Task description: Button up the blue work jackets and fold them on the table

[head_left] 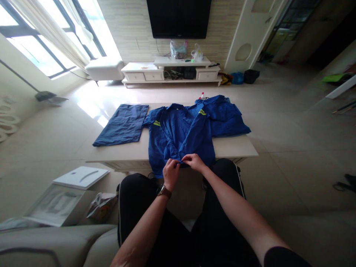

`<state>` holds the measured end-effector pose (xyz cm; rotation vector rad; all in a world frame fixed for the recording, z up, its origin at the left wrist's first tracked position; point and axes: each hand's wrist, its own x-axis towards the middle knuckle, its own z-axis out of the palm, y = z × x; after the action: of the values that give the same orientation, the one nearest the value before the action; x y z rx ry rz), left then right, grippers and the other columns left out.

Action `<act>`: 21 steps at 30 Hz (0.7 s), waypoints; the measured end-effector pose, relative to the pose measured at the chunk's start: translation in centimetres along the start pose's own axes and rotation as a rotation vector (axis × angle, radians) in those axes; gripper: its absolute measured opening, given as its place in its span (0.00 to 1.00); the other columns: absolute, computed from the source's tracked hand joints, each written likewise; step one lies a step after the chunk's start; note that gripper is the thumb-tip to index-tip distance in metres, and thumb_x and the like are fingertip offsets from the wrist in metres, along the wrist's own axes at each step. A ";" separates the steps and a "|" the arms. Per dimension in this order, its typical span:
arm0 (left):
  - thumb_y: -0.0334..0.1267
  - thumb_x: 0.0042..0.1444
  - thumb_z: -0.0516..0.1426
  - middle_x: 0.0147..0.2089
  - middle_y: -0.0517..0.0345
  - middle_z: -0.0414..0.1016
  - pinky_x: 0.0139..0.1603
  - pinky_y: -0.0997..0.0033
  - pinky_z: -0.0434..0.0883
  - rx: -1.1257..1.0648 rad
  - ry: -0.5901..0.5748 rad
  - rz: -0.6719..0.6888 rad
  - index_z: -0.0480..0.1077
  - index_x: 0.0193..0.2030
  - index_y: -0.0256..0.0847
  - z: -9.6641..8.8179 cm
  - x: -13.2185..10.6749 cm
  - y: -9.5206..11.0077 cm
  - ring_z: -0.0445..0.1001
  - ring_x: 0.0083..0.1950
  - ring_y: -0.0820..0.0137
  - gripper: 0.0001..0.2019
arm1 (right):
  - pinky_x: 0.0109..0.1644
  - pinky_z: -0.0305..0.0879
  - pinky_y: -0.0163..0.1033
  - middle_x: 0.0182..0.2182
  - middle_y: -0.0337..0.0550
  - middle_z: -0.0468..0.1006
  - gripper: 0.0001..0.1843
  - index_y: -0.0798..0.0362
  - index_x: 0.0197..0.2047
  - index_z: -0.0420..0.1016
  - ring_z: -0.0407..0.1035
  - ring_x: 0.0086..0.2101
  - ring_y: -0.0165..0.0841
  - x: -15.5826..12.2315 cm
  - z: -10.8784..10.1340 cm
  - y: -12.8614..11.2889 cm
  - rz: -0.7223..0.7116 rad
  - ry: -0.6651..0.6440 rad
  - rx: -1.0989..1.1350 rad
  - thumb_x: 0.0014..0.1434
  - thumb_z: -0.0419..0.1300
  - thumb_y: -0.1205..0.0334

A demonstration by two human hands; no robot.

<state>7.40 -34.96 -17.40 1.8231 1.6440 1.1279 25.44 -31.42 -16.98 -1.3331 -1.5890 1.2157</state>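
Note:
A blue work jacket (180,137) with yellow-green reflective stripes lies on a low white table (233,148), its lower part hanging over the near edge. My left hand (170,173), with a brown-strapped wristwatch (164,191) on the wrist, pinches the jacket's lower front edge. My right hand (194,162) pinches the same edge just beside it, and the fingertips of both hands nearly meet. A flat pair of blue trousers (121,124) lies to the left, and another bunched blue garment (222,116) lies to the right.
My black-clad knees (222,178) sit just below the table edge. A small bottle (203,96) stands behind the garments. A white box lid (80,177) and a crumpled snack bag (102,207) lie at lower left, beside a grey sofa (55,244). A TV cabinet (171,72) stands against the far wall.

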 end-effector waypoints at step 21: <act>0.46 0.46 0.71 0.26 0.59 0.76 0.26 0.75 0.68 -0.738 -0.173 -0.459 0.76 0.30 0.37 1.9 0.0 -1.3 0.75 0.28 0.70 0.14 | 0.35 0.65 0.35 0.26 0.36 0.78 0.04 0.53 0.31 0.79 0.71 0.29 0.31 -0.1 0.4 -0.5 0.036 0.074 -0.062 0.52 0.69 0.62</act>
<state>8.12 -34.38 -19.48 0.9824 1.2171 1.1177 24.96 -31.65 -16.61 -1.4351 -1.5677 1.1340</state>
